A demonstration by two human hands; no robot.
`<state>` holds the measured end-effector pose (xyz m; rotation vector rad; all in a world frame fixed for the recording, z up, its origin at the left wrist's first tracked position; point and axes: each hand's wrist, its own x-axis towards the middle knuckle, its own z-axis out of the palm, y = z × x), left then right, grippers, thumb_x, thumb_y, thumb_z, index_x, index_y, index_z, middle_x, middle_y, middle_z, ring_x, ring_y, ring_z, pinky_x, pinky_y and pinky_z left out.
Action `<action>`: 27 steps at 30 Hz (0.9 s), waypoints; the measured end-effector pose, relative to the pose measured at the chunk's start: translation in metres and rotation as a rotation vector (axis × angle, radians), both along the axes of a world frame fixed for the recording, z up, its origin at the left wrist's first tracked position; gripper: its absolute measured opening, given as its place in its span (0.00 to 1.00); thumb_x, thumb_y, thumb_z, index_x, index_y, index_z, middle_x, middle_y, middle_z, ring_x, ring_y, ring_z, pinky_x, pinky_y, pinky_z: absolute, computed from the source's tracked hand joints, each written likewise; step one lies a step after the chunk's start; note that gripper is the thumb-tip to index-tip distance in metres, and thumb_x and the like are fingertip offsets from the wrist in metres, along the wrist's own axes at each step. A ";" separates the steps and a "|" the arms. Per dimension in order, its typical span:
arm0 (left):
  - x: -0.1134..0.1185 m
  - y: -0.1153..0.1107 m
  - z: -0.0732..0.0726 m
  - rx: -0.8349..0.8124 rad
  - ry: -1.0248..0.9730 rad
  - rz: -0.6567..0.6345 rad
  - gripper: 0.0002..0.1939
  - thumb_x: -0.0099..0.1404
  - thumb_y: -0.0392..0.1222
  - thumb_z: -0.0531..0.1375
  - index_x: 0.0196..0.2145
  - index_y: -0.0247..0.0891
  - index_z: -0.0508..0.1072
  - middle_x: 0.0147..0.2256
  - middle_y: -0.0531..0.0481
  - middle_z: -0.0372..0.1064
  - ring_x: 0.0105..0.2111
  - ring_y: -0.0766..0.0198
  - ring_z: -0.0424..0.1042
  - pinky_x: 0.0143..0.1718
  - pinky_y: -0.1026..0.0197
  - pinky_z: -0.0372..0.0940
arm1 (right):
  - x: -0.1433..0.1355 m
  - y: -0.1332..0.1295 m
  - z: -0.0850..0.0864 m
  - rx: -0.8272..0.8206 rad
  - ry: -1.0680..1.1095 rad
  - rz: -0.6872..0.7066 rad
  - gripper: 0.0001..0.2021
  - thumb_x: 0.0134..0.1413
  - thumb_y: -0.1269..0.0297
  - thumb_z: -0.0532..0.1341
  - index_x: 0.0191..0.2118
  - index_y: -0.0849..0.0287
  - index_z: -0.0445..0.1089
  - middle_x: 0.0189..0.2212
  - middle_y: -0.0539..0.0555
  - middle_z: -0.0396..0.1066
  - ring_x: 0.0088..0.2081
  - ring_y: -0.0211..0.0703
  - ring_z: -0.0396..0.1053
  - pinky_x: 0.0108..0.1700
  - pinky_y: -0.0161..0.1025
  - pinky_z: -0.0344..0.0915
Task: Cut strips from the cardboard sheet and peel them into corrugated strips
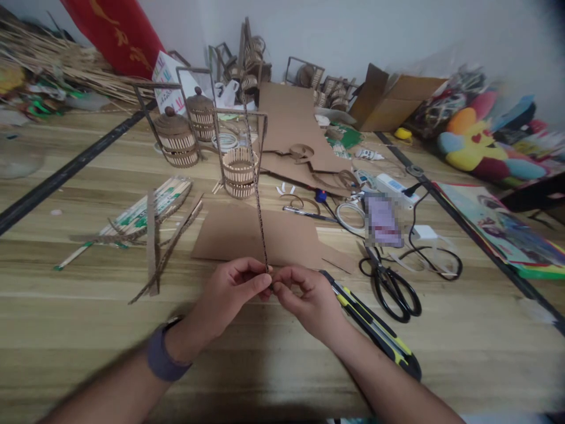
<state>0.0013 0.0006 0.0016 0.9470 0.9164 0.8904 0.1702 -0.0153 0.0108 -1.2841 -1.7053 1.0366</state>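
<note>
My left hand (pixel 241 288) and my right hand (pixel 304 294) meet above the table's near middle. A narrow corrugated cardboard strip (pixel 260 221), seen edge-on, rises upright from between them. The left thumb and fingers pinch its lower part. My right fingertips are closed at its lower end, which they mostly hide. Behind the hands lies a flat cardboard sheet (pixel 265 232). Beyond it stands a small bucket of wooden sticks and cardboard bands (pixel 239 171) with a tall square handle. A yellow and black utility knife (pixel 375 330) lies beside my right forearm.
Black-handled scissors (pixel 392 288), a phone (pixel 383 221) and a power strip (pixel 397 188) with cables lie to the right. Cardboard strips (pixel 152 241) and packs of sticks (pixel 154 206) are at left. Lidded buckets (pixel 174 135) stand behind, near a cardboard box (pixel 392 97).
</note>
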 end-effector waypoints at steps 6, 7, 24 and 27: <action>0.000 0.001 0.000 0.018 0.018 0.017 0.09 0.55 0.43 0.67 0.30 0.36 0.74 0.25 0.55 0.71 0.25 0.68 0.71 0.28 0.66 0.67 | 0.000 0.000 -0.002 -0.054 0.023 -0.018 0.07 0.52 0.65 0.58 0.27 0.58 0.72 0.23 0.50 0.73 0.25 0.36 0.67 0.30 0.33 0.63; 0.000 0.001 0.000 0.022 0.017 0.018 0.09 0.55 0.43 0.67 0.30 0.36 0.74 0.25 0.55 0.71 0.25 0.68 0.71 0.29 0.66 0.67 | 0.000 0.000 -0.003 -0.075 0.040 -0.017 0.08 0.52 0.64 0.58 0.27 0.58 0.72 0.23 0.50 0.74 0.26 0.36 0.67 0.30 0.33 0.64; 0.001 0.002 0.005 0.044 0.074 0.013 0.09 0.55 0.44 0.65 0.29 0.36 0.74 0.25 0.53 0.73 0.25 0.66 0.71 0.28 0.64 0.67 | 0.001 0.001 -0.001 -0.042 0.033 0.043 0.08 0.57 0.63 0.59 0.30 0.58 0.74 0.26 0.51 0.76 0.28 0.37 0.69 0.31 0.33 0.65; 0.000 0.002 0.003 0.044 0.072 0.014 0.09 0.55 0.44 0.65 0.30 0.36 0.74 0.25 0.53 0.73 0.25 0.66 0.70 0.28 0.64 0.66 | 0.001 0.002 -0.002 -0.088 0.111 0.072 0.08 0.56 0.63 0.59 0.30 0.58 0.73 0.25 0.50 0.76 0.25 0.35 0.68 0.28 0.32 0.64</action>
